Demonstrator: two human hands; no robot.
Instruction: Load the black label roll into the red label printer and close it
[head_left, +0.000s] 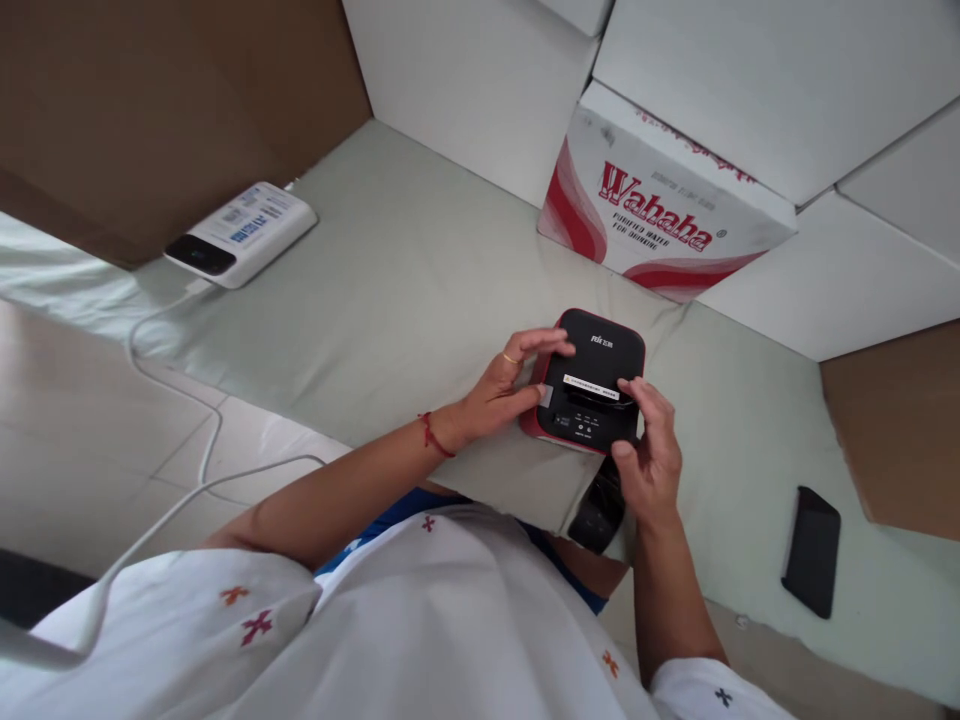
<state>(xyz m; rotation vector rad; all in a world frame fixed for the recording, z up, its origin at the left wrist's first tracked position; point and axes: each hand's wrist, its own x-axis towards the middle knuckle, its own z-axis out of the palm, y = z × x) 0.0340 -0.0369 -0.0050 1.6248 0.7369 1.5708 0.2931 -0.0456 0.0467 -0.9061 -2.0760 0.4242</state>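
A small receipt printer (600, 350) with a black top, red sides and a white sticker by its slot sits on the cloth-covered table in front of me. At its left side is my left hand (510, 385), with fingers stretched over the top and the thumb at the left edge, gripping nothing. My right hand (651, 450) touches the right side, its curved fingers near the end of the slot and its thumb apart at the lower corner. Just below the printer lies a black object (598, 510) at the table edge, partly hidden; its kind is unclear.
A white power bank (244, 235) with a plugged-in cable (214, 440) lies at the far left. Behind the printer stands a Wahaha water carton (660, 200) among white boxes (465, 90). A black phone-like slab (812, 552) lies at right. Brown boxes (900, 430) flank the table (360, 280).
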